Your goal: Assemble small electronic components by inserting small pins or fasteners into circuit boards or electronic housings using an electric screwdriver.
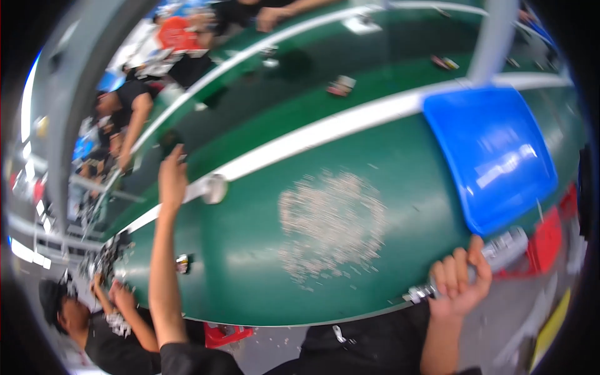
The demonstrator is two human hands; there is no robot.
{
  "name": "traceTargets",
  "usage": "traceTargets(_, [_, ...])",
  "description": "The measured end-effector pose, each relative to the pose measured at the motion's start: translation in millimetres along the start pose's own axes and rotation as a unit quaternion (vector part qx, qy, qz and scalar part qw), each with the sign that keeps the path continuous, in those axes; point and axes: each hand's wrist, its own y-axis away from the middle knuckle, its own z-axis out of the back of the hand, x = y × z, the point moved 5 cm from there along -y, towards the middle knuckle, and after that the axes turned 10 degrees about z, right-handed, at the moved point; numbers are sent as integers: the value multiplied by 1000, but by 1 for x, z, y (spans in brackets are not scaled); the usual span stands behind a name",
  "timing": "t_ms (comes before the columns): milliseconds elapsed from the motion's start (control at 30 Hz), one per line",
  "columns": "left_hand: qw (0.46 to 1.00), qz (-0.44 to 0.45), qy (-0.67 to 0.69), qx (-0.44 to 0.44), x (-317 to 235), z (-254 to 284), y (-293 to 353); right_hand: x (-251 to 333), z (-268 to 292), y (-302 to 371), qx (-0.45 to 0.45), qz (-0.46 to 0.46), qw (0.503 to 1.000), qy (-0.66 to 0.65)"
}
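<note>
My left hand [172,179] reaches out over the white rail [275,149] toward the dark conveyor belt. Its fingers look closed at a small dark thing [169,140], too blurred to name. At the lower right, my right hand [461,279] wraps round a grey power screwdriver [505,247], whose metal tip points left over the near edge of the green table [244,250]. Between the hands, many small pale pieces [331,222] lie spread in a flat patch. Just beyond my right hand is a shallow blue tray [490,153].
A round whitish dish [214,189] sits by the rail, with a small dark item [182,264] nearer me. Small parts [342,86] lie on the belt. A grey post [494,44] rises at the back right. A co-worker [103,319] works at the lower left; others sit across the belt.
</note>
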Motion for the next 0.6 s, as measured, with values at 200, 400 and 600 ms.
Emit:
traceTargets(200, [949,-279,112,97,-265,19,88,10,12,10,19,-29,999,25])
traceTargets(400, [886,-386,197,164,-379,3,178,16,8,35,41,-39,998,-16])
traceTargets(600, [872,-382,229,204,-406,-21,189,31,10,46,47,-15,998,27])
